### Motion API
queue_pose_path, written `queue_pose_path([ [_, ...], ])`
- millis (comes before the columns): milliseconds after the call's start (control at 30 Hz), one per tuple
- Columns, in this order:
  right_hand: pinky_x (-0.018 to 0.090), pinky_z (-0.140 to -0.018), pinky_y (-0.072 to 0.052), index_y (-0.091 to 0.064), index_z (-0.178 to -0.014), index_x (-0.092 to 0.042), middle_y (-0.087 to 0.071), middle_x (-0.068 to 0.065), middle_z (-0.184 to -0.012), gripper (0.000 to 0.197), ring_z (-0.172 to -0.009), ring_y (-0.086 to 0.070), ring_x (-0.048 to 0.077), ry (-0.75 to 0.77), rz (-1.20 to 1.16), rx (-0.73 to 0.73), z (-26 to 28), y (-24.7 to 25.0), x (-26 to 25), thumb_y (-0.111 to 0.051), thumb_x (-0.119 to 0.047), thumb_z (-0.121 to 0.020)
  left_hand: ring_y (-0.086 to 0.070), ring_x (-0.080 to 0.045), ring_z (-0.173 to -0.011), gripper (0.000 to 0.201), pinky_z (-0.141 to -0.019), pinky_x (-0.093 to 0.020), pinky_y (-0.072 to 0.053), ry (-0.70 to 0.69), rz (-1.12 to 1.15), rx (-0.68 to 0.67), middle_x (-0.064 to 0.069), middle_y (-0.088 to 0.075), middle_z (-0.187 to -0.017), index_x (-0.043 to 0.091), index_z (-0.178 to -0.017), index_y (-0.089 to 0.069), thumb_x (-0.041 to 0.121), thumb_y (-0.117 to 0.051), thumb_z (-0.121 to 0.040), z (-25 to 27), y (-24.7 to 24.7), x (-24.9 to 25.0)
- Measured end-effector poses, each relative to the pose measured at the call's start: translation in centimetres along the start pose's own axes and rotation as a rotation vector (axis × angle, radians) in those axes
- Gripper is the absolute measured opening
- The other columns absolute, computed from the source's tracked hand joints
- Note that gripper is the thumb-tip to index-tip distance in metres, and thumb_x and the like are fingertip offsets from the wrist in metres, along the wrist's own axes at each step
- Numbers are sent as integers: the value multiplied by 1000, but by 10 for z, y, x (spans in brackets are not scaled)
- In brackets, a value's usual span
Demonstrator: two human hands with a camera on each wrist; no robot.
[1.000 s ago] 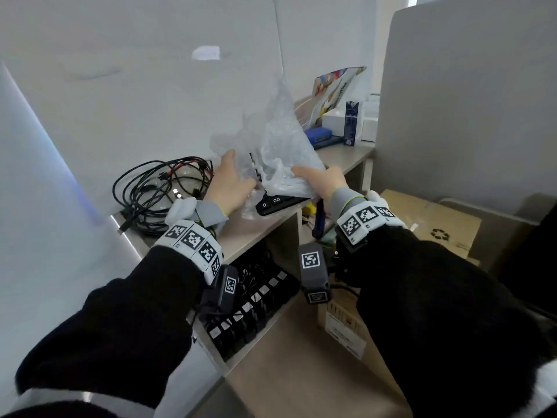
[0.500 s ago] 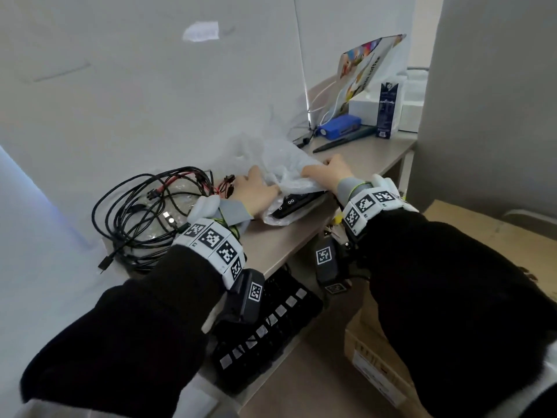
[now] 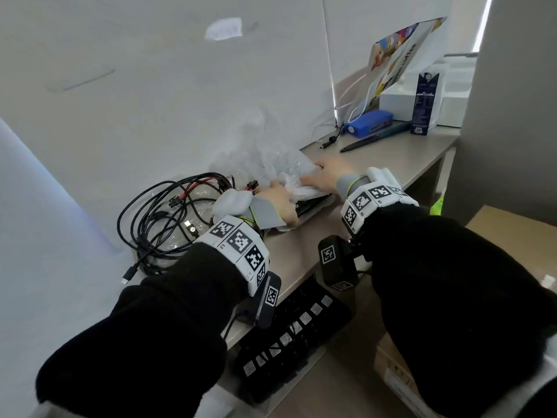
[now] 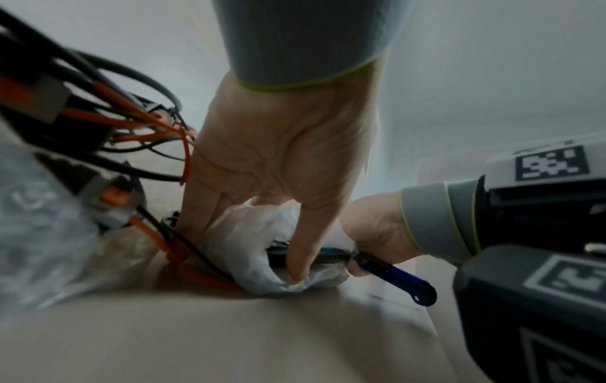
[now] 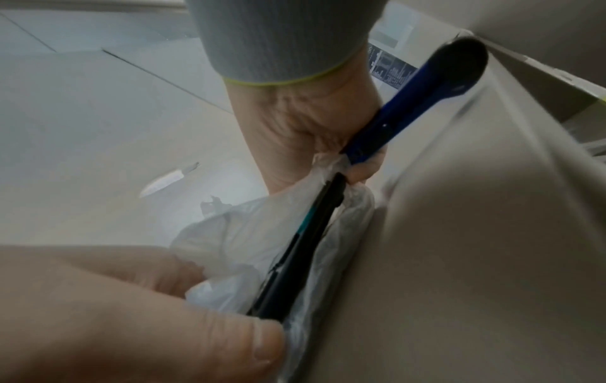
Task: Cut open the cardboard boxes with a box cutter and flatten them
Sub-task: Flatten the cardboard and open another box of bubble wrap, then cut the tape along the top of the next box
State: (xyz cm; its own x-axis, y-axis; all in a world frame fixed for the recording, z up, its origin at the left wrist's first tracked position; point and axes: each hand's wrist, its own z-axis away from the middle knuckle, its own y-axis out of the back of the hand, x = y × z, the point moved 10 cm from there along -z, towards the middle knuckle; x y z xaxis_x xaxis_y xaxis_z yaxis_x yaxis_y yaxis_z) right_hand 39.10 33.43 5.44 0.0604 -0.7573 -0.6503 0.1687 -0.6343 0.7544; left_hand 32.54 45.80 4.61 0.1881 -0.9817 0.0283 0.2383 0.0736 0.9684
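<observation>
On the beige desk (image 3: 391,158) lies a crumpled clear plastic bag (image 3: 271,158) with a flat black device (image 3: 310,203) inside. My left hand (image 3: 280,206) holds the near end of the bag, with the thumb (image 4: 301,259) on its edge. My right hand (image 3: 325,176) rests on the bag's other end and grips a blue box cutter (image 5: 410,103) in its fist; the handle sticks out behind the palm (image 4: 400,277). No blade shows. A cardboard box (image 3: 394,375) stands on the floor under my right arm, and another (image 3: 518,233) to the right.
A tangle of black and red cables (image 3: 168,212) lies just left of the bag. A black keyboard (image 3: 289,333) sits on the shelf below the desk. Further back stand a blue case (image 3: 369,123), a dark pen (image 3: 373,138) and cartons. White walls close in the desk.
A second ago both hands held the bag up above the desk. It has come down onto the desktop and both hands now hold it there, further back.
</observation>
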Motion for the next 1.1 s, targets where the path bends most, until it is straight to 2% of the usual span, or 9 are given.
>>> queue_pose_path([
  [133, 32, -98, -40, -53, -130, -17, -56, 7, -131, 55, -120, -52, 28, -20, -12, -12, 1, -6, 5, -61, -46, -84, -56, -26, -94, 84, -63, -28, -45, -21, 76, -15, -12, -55, -114, 0, -143, -17, 22, -67, -80, -2, 1, -5],
  [200, 34, -102, -39, -50, -133, -13, -54, 7, -135, 67, -123, -51, 28, -69, -58, 1, 4, -2, 14, -60, -56, -82, -55, -22, -82, 83, -60, -28, -44, -60, 169, -54, -7, -57, -95, 1, -138, -27, 26, -72, -72, -1, 1, -2],
  [300, 34, -108, -31, -39, -142, -7, -43, 9, -146, 76, -134, -41, 27, -120, -160, 48, 14, 11, 27, -53, -58, -88, -61, -21, -82, 79, -73, -34, -53, -108, 285, -40, -7, -63, -95, 12, -122, -45, 40, -76, -55, 0, 5, -1],
  [367, 34, -107, -33, -39, -141, -5, -44, 11, -145, 68, -132, -42, 28, -145, -184, 101, 26, 25, 36, -51, -50, -92, -60, -23, -74, 61, -60, -28, -47, -132, 289, -25, -7, -60, -89, 9, -119, -48, 34, -72, -68, 17, 14, 5],
  [467, 35, -93, -43, -46, -131, -3, -57, 14, -121, 52, -113, -55, 31, -209, -248, 164, 48, 44, 53, -54, -36, -91, -57, -34, -100, 59, -69, -31, -42, -165, 117, 114, -17, -46, -124, 11, -134, -36, 25, -63, -84, 46, 42, 19],
  [567, 37, -81, -51, -54, -91, -7, -60, 11, -90, 23, -94, -65, 30, -207, -341, 176, 70, 54, 58, -55, -30, -89, -40, -31, -131, 67, -101, -35, -38, -329, 136, 177, -14, -35, -146, 11, -144, -33, 35, -60, -88, 76, 65, 54],
  [667, 30, -60, -50, -47, -89, -10, -63, 11, -98, 20, -70, -61, 20, -172, -359, 220, 104, 66, 64, -56, -28, -89, -35, -24, -137, 64, -108, -32, -31, -474, 249, 210, -10, -34, -150, 11, -146, -34, 29, -59, -89, 109, 76, 92],
  [900, 17, -32, -29, -49, -89, -15, -57, 4, -72, 12, -59, -56, 18, -239, -273, 362, 209, 101, 127, -56, -24, -85, -53, -26, -117, 46, -95, -32, -43, -691, 359, 125, -13, -57, -129, 9, -128, -57, 26, -62, -86, 164, 8, 184],
  [1100, 19, -42, -35, -47, -96, -16, -56, 1, -75, 13, -60, -54, 16, -534, -262, 549, 364, 120, 243, -55, -19, -86, -50, -28, -122, 53, -92, -28, -39, -962, 310, -111, -14, -49, -138, 9, -135, -51, 28, -62, -86, 259, -100, 296],
])
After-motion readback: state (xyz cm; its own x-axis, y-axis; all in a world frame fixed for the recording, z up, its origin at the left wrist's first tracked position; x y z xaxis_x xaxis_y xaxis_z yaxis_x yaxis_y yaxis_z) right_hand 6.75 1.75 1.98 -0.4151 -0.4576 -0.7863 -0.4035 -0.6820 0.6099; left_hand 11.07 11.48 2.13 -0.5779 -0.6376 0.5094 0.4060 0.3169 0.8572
